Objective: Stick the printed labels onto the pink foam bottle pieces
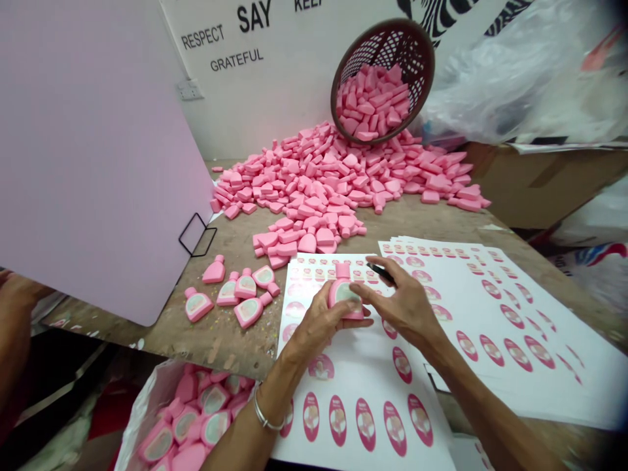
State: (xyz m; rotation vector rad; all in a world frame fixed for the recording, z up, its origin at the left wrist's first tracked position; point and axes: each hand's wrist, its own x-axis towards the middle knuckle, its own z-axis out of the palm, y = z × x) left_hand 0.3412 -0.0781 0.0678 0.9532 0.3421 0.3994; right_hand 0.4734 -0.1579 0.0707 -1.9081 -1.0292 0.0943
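My left hand is closed around a small pink bottle, held neck up above a sheet of stickers. A pale label covers the bottle's front. With its thumb, my right hand touches the upper edge of that label. Between the fingers of the same hand sits a thin black pen-like tool; its exact kind does not show. The sheet below carries oval and arch-shaped pink stickers, with gaps in its middle. To the left, several labelled pink bottles lie on the wooden table.
A large heap of pink bottles spreads across the back, below a tipped brown basket. More sticker sheets lie at right. A white sack of labelled bottles stands below the table edge. A pink board rises at left, near another person's arm.
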